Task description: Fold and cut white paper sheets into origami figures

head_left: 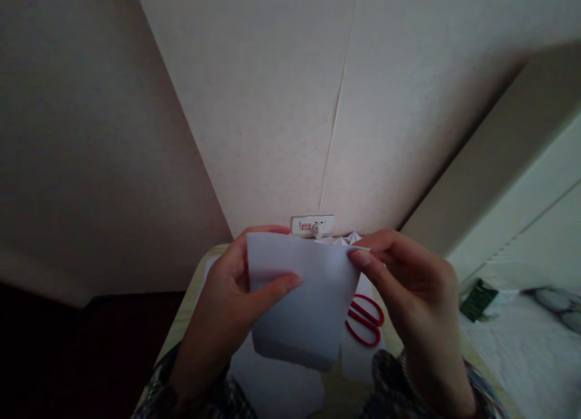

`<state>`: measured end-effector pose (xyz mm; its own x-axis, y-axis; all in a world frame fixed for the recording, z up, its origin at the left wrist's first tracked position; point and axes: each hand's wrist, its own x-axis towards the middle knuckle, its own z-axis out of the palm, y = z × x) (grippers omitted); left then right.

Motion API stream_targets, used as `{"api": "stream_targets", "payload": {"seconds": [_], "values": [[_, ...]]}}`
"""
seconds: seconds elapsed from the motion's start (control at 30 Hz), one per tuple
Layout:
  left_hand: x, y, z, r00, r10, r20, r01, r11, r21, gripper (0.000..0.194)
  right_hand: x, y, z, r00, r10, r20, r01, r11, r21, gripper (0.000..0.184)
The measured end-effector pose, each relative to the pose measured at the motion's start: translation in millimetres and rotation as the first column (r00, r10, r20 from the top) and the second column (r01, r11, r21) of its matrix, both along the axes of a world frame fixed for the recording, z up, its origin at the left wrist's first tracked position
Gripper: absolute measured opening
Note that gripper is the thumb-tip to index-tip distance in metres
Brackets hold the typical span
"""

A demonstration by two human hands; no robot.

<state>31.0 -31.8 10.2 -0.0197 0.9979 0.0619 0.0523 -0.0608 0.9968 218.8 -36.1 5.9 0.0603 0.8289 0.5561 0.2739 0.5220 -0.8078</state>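
A pale sheet of paper (304, 313) is held up over the small wooden table, its lower end curving away. My left hand (240, 292) grips its left side, thumb across the front and fingers behind. With thumb and forefinger, my right hand (403, 280) pinches the top right corner, which bends slightly. Red-handled scissors (365, 322) lie just right of the sheet, on another white paper (358, 361); their blades are hidden. More white paper (276, 386) rests below the held sheet. Behind its top edge stand folded white paper pieces (347, 240), partly hidden.
The wooden table (179, 325) stands against a wall (272, 134) with an outlet (313, 224) and a white plug in it. To the right is a white quilted surface (521, 358) bearing a green packet (479, 300) and a grey object (558, 304).
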Motion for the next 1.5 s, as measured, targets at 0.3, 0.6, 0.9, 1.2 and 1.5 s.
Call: {"api": "stream_targets", "payload": {"seconds": [0.3,0.6,0.9,1.2,1.5], "values": [[0,3,-1.8,0.996,-0.025,-0.087,0.029,0.999,0.043,0.02,-3,-2,-0.8,0.995,0.013,-0.096,-0.018,0.998,-0.052,0.011],[6,-8,2.8,0.989,0.096,-0.114,-0.092,0.995,0.042,0.021,-7,6,-4.9,0.956,0.19,-0.225,-0.244,0.938,-0.244,0.01],[8,-3,-0.1,1.0,-0.018,-0.016,0.018,1.0,0.003,0.017,-5,0,-1.0,0.972,0.069,-0.225,-0.108,0.98,-0.167,0.019],[6,-1,-5.3,0.99,-0.081,0.12,0.085,0.996,-0.032,0.025,2,2,-1.7,0.995,-0.002,-0.102,-0.007,0.997,-0.083,0.014],[-7,8,-10.5,0.954,-0.25,0.166,0.24,0.968,0.077,0.024,13,4,-3.6,0.963,-0.076,-0.257,0.068,0.997,-0.042,0.012]]}}
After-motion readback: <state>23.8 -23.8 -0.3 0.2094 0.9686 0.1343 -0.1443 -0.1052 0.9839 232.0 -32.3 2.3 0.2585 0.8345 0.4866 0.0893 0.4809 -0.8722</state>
